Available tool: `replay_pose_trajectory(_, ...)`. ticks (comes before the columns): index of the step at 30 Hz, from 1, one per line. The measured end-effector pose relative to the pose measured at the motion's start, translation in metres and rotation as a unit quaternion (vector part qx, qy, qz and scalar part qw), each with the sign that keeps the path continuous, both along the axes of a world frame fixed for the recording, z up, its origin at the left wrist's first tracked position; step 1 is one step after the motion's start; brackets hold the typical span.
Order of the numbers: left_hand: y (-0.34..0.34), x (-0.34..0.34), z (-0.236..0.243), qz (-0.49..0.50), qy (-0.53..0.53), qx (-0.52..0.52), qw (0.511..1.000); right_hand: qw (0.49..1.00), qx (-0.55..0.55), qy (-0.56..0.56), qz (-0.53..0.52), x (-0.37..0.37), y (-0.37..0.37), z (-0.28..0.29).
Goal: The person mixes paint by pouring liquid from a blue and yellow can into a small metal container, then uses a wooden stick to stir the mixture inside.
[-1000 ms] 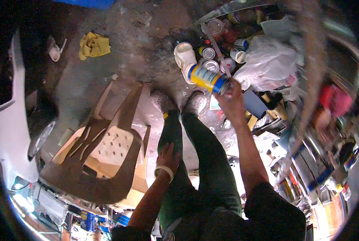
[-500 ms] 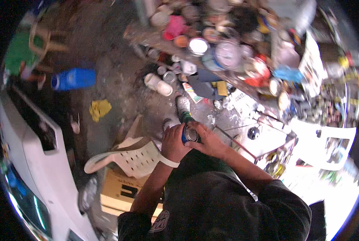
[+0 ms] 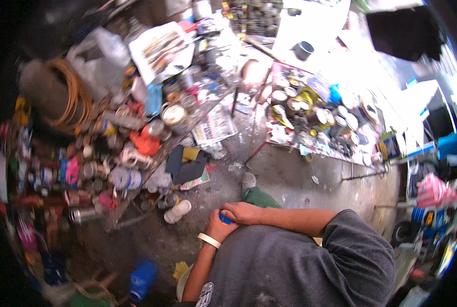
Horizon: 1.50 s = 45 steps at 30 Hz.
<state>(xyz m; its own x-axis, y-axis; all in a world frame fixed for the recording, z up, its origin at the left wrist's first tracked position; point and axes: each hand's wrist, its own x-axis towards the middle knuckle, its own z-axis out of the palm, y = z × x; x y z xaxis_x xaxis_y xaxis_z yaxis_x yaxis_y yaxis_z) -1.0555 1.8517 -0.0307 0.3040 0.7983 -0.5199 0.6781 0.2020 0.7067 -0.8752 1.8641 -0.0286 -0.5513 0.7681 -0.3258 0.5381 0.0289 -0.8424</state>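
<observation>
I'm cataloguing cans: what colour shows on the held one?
Blue, on the little that shows of the can; head view.

Cluttered workshop, by the look: cans (image 3: 173, 114) crowded in groups left and right, orange hose-like coil (image 3: 74, 97), newspaper (image 3: 215, 125) nearby, grey floor (image 3: 300, 179) splotched pale in spots.

Left grip (image 3: 218, 230) — can (image 3: 225, 219) between — right grip (image 3: 243, 213)

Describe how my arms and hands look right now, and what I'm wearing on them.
Your left hand and right hand are both ungloved. A plain cream-white band circles the left wrist; no band shows on the right. The right sleeve is short and dark grey, leaving the forearm bare. A pale print marks the shirt near the left arm.
</observation>
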Motion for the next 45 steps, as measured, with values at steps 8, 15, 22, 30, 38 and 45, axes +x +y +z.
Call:
replay_pose_trajectory(8, 0.049, 0.123, -0.014, -0.219, -0.049, 0.019, 0.974, 0.975, -0.022, -0.010, -0.220, 0.121, -0.022, 0.022)
replay_pose_trajectory(15, 0.091, 0.242, -0.002, -0.269, -0.131, 0.030, 0.954, 0.932, -0.007, 0.037, -0.362, 0.232, -0.013, 0.016)
replay_pose_trajectory(22, 0.121, 0.335, 0.011, -0.420, -0.111, 0.124, 0.892, 0.787, -0.013, -0.047, -0.614, 0.337, -0.078, -0.040)
replay_pose_trajectory(30, 0.113, 0.408, -0.007, -0.507, -0.143, 0.144, 0.838, 0.439, 0.069, 0.060, -0.894, 0.478, -0.201, -0.034)
replay_pose_trajectory(38, 0.078, 0.484, -0.023, -0.544, -0.082, 0.167, 0.818, 0.372, 0.184, -0.119, -0.902, 0.771, -0.287, 0.043)
replay_pose_trajectory(45, 0.032, 0.557, -0.023, -0.506, -0.038, 0.131, 0.852, 0.465, 0.173, -0.374, -0.783, 0.971, -0.332, 0.016)
